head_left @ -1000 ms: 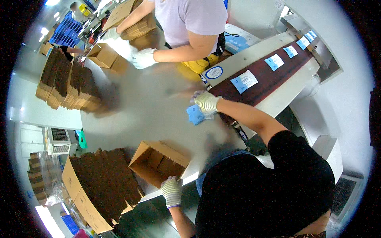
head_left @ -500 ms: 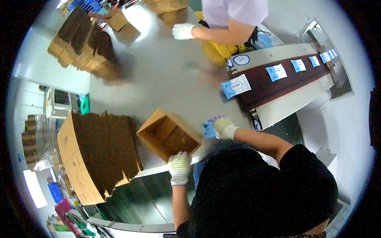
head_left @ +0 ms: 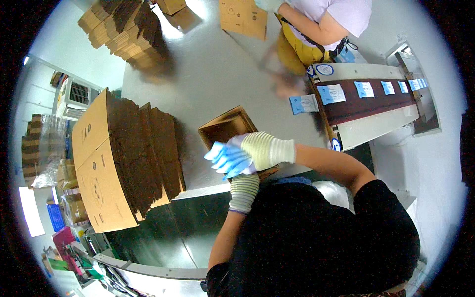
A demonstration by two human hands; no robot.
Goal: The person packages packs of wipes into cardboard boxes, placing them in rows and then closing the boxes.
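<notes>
My right hand, in a white knit glove with blue fingertips, holds a small light-blue packet over the open brown cardboard box at the near table edge. My left hand, also gloved, is under the right one at the box's near side, mostly hidden; it seems to grip the box. Another blue packet lies on the grey table beside the dark conveyor belt.
A thick stack of flattened cartons stands left of the box. More folded cartons lie far left. Across the table a person in a yellow apron handles a carton. Blue packets ride the conveyor.
My right hand came back from the conveyor with a blue packet and now is over the open box. My view tilted down and the box appears closer.
</notes>
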